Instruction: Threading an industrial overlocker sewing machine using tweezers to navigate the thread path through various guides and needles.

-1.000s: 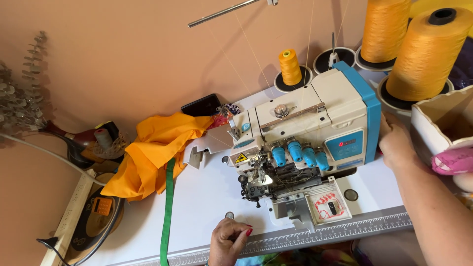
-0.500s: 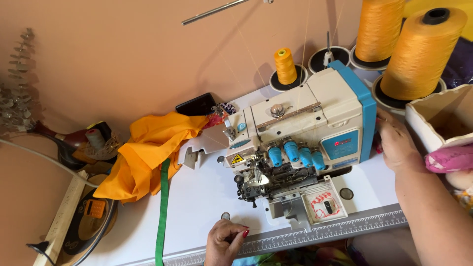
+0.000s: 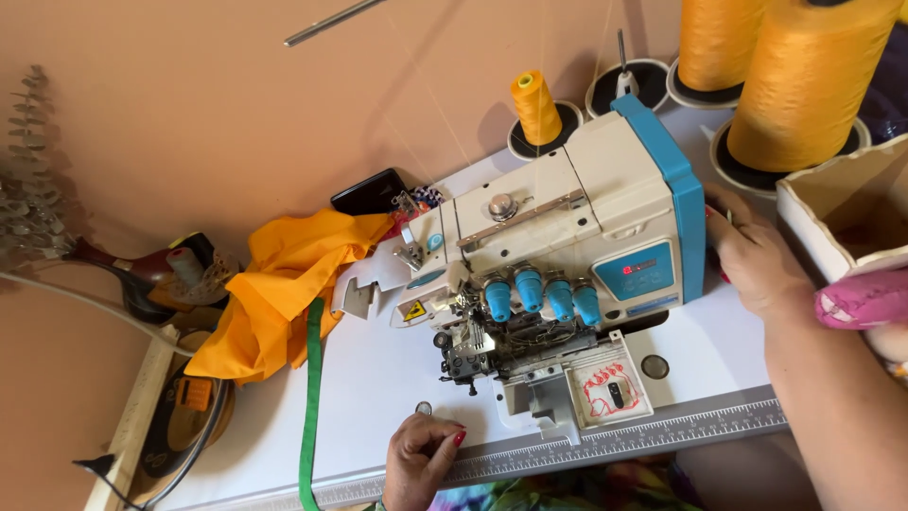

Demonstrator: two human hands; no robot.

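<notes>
A cream and blue overlock sewing machine (image 3: 558, 255) stands on a white table (image 3: 378, 388). My right hand (image 3: 757, 260) reaches behind the machine's blue right end, touching it; its fingertips are hidden there. My left hand (image 3: 421, 459) rests at the table's front edge with fingers curled, its fingertips by a small round metal disc (image 3: 424, 409) set in the tabletop. Orange fabric (image 3: 274, 293) lies bunched left of the machine. A green tape (image 3: 310, 397) runs down the table beside it.
Large orange thread cones (image 3: 804, 85) and a small one (image 3: 534, 106) stand behind the machine. A cardboard box (image 3: 842, 208) and a pink object (image 3: 865, 298) sit at right. A dark phone (image 3: 371, 192) lies by the wall. A ruler strip (image 3: 662, 431) edges the table.
My right hand has stayed at the machine's right end while the view shifted a little. My left hand remains at the front edge, fingers still curled.
</notes>
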